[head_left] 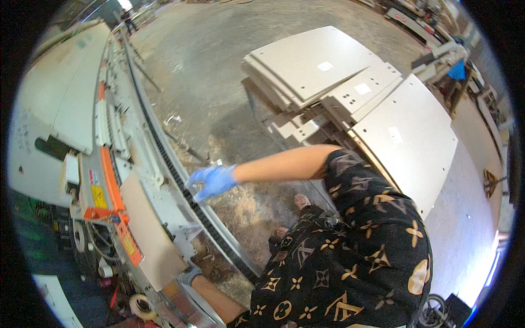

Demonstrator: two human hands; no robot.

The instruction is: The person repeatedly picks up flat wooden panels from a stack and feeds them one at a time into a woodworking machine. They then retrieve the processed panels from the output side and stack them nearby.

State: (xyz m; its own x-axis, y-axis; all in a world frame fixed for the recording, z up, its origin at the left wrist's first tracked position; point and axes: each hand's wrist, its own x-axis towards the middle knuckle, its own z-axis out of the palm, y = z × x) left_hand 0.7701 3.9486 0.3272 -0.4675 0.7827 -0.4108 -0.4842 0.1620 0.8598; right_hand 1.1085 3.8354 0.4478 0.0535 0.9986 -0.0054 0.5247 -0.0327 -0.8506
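A narrow light-brown board (150, 232) lies along the bed of a long machine at the left. My left hand (189, 275), in a greyish glove, is at the board's near right corner; its fingers are mostly hidden, so its grip cannot be made out. My right hand (212, 182), in a blue glove, reaches across with fingers apart and nothing in them. It hovers by the black chain track (164, 150) that runs along the machine's side.
Stacked white panels (311, 63) with small holes and paper labels stand at the right, another white panel (407, 139) nearer me. Orange machine guards (112, 177) rise beside the board. A roll of tape (142, 306) sits at the lower left. Dust lies on the concrete floor (191, 71).
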